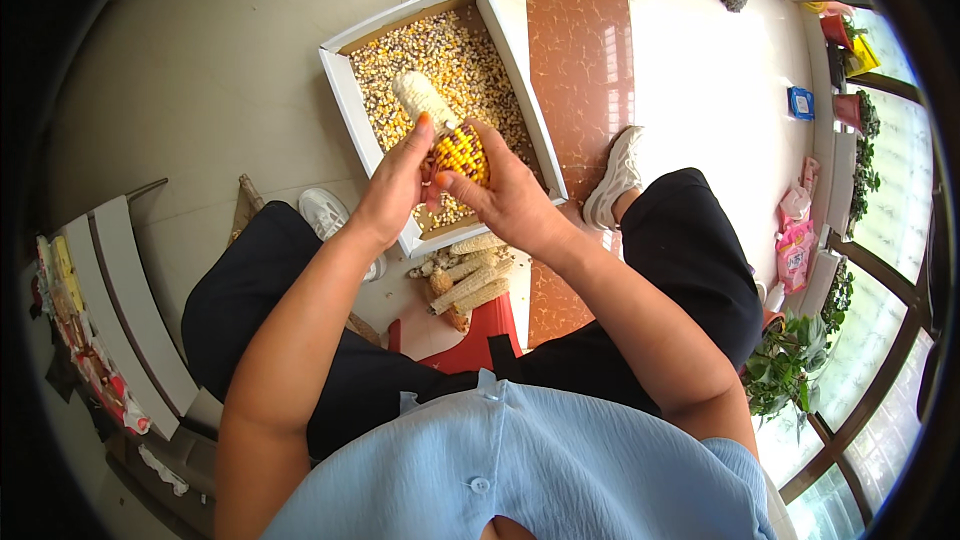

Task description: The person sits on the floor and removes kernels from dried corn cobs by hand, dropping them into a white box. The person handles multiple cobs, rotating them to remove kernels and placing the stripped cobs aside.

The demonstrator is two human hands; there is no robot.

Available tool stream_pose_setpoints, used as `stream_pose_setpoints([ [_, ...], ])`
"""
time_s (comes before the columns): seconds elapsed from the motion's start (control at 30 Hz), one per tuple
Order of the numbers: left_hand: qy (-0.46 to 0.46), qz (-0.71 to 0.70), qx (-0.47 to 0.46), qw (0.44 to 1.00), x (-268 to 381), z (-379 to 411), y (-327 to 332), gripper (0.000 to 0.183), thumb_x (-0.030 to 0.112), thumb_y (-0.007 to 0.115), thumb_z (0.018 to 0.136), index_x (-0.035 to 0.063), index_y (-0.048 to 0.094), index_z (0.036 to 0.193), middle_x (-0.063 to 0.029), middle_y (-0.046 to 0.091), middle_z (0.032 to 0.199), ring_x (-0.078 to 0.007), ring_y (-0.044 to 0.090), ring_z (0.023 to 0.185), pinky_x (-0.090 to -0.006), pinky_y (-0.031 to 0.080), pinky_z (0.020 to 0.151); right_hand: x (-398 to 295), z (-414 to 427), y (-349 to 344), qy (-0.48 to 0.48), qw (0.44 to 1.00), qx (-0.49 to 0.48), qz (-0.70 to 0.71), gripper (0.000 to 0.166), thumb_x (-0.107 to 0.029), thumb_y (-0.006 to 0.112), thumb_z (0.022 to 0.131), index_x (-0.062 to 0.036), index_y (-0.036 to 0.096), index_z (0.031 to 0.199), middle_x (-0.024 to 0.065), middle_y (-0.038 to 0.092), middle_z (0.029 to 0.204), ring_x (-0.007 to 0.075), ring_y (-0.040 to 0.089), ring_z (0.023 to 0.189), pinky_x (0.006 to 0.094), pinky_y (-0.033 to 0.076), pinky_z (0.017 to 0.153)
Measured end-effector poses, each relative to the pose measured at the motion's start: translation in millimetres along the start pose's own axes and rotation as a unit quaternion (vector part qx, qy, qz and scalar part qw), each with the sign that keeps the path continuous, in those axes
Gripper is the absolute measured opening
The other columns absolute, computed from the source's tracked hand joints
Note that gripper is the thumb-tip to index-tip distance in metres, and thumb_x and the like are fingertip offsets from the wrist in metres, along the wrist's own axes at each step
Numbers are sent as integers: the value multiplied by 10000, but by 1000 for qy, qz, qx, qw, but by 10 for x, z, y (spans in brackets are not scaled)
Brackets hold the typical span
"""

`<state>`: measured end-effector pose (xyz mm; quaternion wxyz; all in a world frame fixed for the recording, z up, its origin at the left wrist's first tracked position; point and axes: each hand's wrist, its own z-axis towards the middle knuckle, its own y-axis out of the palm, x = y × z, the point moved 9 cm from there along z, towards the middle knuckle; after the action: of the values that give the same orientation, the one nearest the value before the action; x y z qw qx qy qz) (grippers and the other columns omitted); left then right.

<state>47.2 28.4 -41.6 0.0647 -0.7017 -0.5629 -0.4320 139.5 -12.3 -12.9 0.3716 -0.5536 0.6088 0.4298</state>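
Over a white cardboard box (pixel 537 131), my left hand (pixel 397 184) and my right hand (pixel 517 187) come together around an ear of corn (pixel 461 151) with yellow and dark purple kernels. My right hand wraps its outer side, thumb across the lower end. My left thumb lies along a pale stripped cob (pixel 421 99) that points away from me; whether it is part of the same ear or a second cob, I cannot tell. Loose corn kernels (pixel 450 45), yellow, white and dark, are spread over the box's bottom. My left fingers are partly hidden.
Several stripped cobs (pixel 472 281) lie piled between my feet, by a red plastic stool (pixel 484 337). A white slatted rack (pixel 135 307) stands at left. Potted plants (pixel 791 364), a pink bag (pixel 795 255) and a blue packet (pixel 801 103) line the window side at right.
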Motion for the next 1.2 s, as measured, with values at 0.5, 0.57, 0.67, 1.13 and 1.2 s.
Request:
stream_pose_setpoints([
  [0.5,22,99,4,995,158,-30,41,437,482,487,946,54,538,871,9,487,633,-59,440,494,-199,363,431,-135,-59,-90,9,999,-20,-39,648,-318,630,900,31,315,1346,53,576,760,93,478,514,231,407,449],
  [0.57,42,181,1,982,187,-28,13,438,479,500,942,49,537,865,6,492,634,-59,452,506,-197,365,435,-146,-105,-38,90,994,-50,35,635,-318,627,902,29,328,1342,47,581,765,90,479,513,230,410,450],
  [0.67,74,181,-5,981,238,-45,22,422,463,494,949,47,551,907,6,494,635,-57,459,518,-202,377,443,-159,-86,-11,99,987,-85,93,636,-364,594,920,-25,306,1374,11,481,678,67,432,474,213,355,389],
  [1.13,37,142,-18,989,214,-77,-46,434,474,507,940,46,547,887,7,494,638,-50,429,472,-206,370,422,-159,-99,31,123,984,-94,84,645,-314,616,911,-24,295,1389,17,499,679,89,458,506,233,390,438],
  [1.2,54,112,7,992,211,-57,-26,440,477,504,941,42,546,885,7,495,636,-50,428,467,-208,364,412,-182,-98,45,125,982,-108,94,630,-329,598,922,-33,298,1389,-9,463,648,62,425,475,211,349,389],
])
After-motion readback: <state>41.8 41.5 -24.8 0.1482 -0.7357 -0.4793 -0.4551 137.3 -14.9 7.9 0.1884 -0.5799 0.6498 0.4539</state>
